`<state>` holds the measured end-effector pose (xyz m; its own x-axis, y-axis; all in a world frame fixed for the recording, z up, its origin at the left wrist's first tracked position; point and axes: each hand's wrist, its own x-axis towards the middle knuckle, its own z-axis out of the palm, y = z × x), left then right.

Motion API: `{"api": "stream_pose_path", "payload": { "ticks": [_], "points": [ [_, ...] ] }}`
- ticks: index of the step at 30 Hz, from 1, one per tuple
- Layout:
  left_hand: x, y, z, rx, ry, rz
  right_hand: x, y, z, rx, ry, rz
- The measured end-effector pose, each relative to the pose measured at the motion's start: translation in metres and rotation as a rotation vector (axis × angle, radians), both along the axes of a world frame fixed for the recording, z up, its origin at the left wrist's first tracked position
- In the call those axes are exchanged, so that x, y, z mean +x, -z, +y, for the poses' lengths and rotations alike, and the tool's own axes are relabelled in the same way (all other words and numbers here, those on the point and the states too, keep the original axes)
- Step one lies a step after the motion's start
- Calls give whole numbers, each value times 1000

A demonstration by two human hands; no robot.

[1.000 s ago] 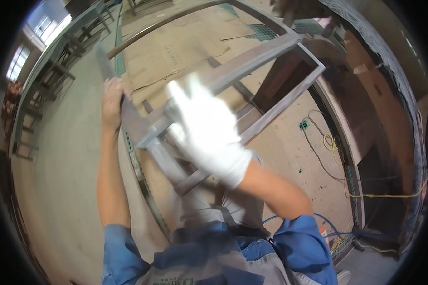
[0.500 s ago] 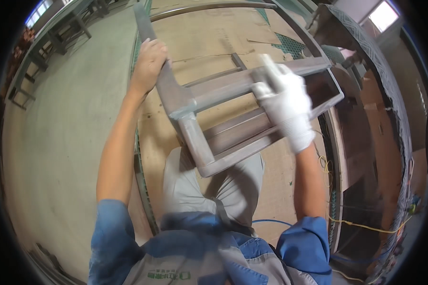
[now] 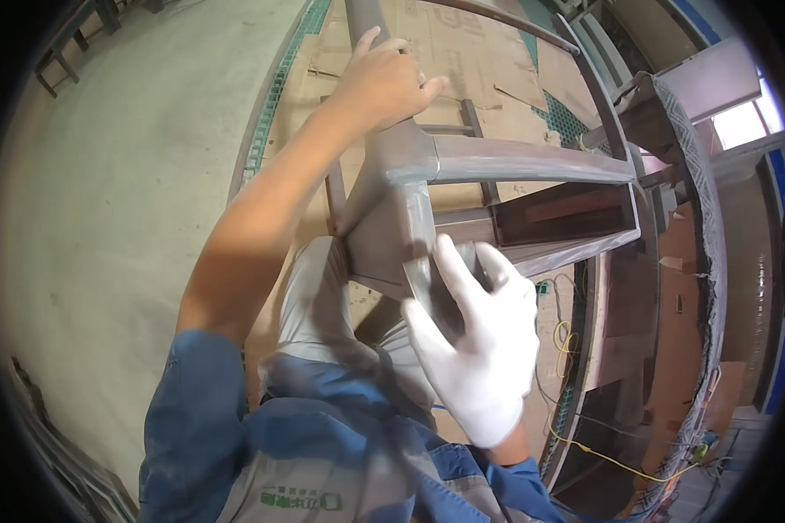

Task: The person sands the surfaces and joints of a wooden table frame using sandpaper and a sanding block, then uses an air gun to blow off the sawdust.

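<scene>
A wooden chair frame [image 3: 532, 161], grey-brown with pale dusty streaks, stands tilted in front of my legs. My left hand [image 3: 379, 83], bare, is closed around its upright post just above the joint with the seat rail. In a white glove, my right hand [image 3: 484, 340] is at the frame's near corner, fingers and thumb curled about a flat grey-brown pad [image 3: 442, 301]. The pad is partly hidden by the fingers, and its exact kind does not show. Beside it, the near rail's pale end [image 3: 416, 213] meets the corner.
Cardboard sheets [image 3: 462, 52] lie over a green grid platform [image 3: 279, 96] under the chair frame. On the right stands a bench edged with grey patterned cloth [image 3: 702, 235]. A yellow cord [image 3: 602, 455] trails near it. Dark wooden stands [image 3: 70, 44] are at the far left.
My gloved right hand has moved from the seat rail toward me, to the near corner. The chair frame has turned and shifted right in view, my left hand still on its post.
</scene>
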<state>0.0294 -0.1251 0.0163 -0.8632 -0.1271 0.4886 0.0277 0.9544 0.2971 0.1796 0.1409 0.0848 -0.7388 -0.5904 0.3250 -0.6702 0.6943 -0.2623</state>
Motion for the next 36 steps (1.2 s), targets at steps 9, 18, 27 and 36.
{"api": "stream_pose_path", "payload": {
  "ticks": [9,18,27,36],
  "points": [
    [7,14,4,56,33,239,-4,23,-36,17,115,136],
    [7,5,2,101,45,219,2,0,-29,225,-11,124],
    [7,6,10,301,189,479,-80,-30,9,311,-619,195],
    [-9,16,4,109,84,360,-102,-7,11,358,-866,123]
  ]
}}
